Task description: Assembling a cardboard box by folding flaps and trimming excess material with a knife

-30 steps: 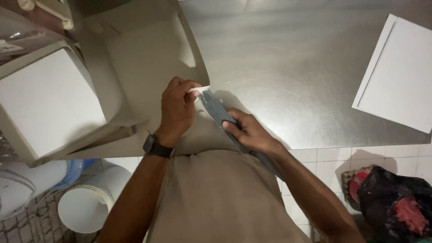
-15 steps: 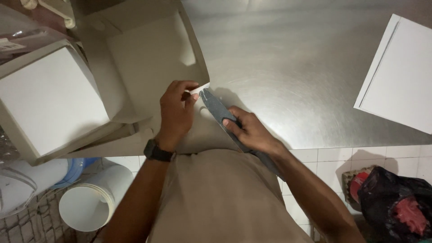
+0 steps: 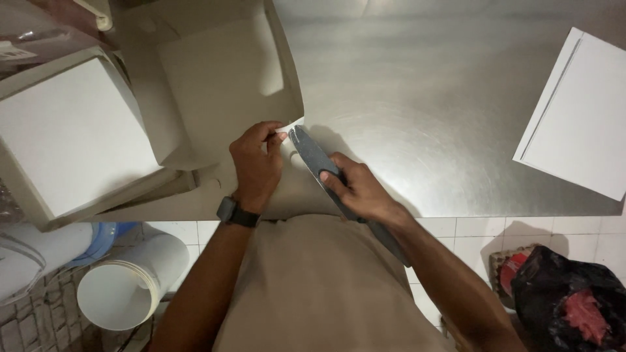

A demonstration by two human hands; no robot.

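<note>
Grey tool [image 3: 317, 163] in right hand [image 3: 362, 193].

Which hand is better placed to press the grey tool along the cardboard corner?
Likely the right hand: it already grips the grey tool, whose tip rests at the cardboard flap's corner. The left hand is occupied pinching that corner in place.

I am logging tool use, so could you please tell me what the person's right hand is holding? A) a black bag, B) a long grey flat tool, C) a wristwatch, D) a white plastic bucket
B: the right hand grips a long grey flat tool, its tip at the cardboard corner that the left hand pinches.
</note>
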